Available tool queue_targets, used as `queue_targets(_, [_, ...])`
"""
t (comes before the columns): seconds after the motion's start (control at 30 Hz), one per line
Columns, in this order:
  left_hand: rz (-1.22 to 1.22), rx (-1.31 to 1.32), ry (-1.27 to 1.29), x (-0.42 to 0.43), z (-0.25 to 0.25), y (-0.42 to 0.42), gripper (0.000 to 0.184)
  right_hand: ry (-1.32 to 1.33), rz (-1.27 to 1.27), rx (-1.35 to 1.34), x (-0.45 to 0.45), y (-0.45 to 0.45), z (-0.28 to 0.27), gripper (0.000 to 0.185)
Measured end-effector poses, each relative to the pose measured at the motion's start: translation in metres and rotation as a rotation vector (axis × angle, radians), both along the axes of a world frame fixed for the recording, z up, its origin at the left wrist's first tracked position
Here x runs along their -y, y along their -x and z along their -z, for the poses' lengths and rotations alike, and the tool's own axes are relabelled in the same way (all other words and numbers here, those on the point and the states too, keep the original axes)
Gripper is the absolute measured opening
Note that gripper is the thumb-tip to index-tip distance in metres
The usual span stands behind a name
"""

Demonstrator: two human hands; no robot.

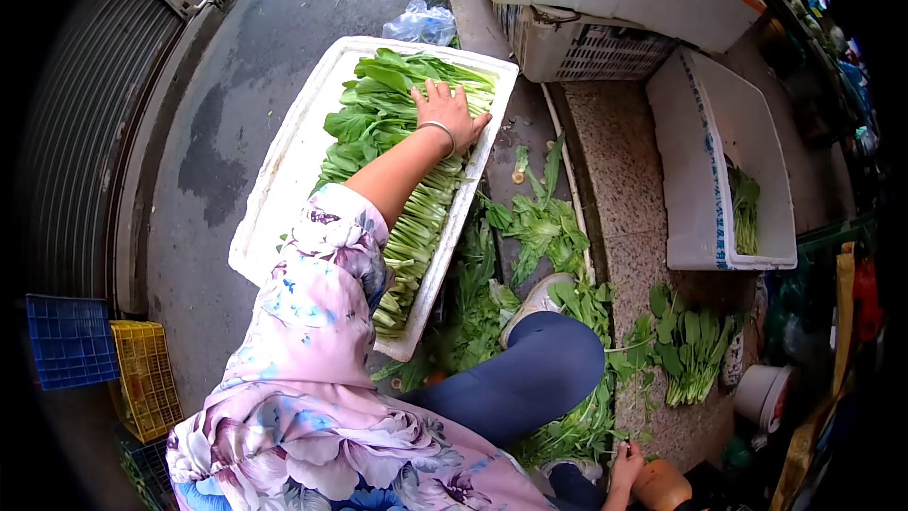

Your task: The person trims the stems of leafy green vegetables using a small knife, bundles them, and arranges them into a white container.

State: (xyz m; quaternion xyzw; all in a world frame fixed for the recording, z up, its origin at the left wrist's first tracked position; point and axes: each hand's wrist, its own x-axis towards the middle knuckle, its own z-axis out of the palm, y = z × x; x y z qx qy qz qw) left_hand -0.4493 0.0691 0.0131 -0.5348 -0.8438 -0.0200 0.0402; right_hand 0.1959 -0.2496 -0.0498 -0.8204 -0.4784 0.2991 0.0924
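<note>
My left hand (450, 116) lies with spread fingers on a packed row of leafy greens (416, 218), near its far end. A bangle circles the wrist. The greens fill the right side of a white foam box (274, 175), leaves to the left and pale stems to the right. At the bottom edge my right hand (624, 466) is small and partly cut off, its fingers pinched together. What they hold, if anything, is too small to make out. Loose trimmed leaves (544, 232) lie on the ground near my shoe (537, 306).
A bunch of greens (695, 350) lies on the stone step (619, 180) at right. Above it, another foam box (686, 151) lies tipped, with some greens inside. Blue (71, 341) and yellow crates (147, 378) stand at left. A clear plastic bag (421, 23) lies behind the box.
</note>
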Motion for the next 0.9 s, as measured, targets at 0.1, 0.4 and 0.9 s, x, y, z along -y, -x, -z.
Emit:
queue_targets(0.1, [0.166, 0.163, 0.114, -0.008, -0.002, 0.028, 0.076, -0.012, 0.003, -0.044, 0.001, 0.007, -0.006, 0.031])
queue_targets(0.4, [0.255, 0.234, -0.091, 0.041, 0.012, 0.031, 0.077, 0.059, 0.07, 0.019, -0.012, 0.043, -0.03, 0.03])
queue_targets(0.9, [-0.213, 0.047, -0.155, 0.014, -0.017, 0.045, 0.057, 0.036, 0.042, 0.047, 0.012, 0.021, -0.018, 0.031])
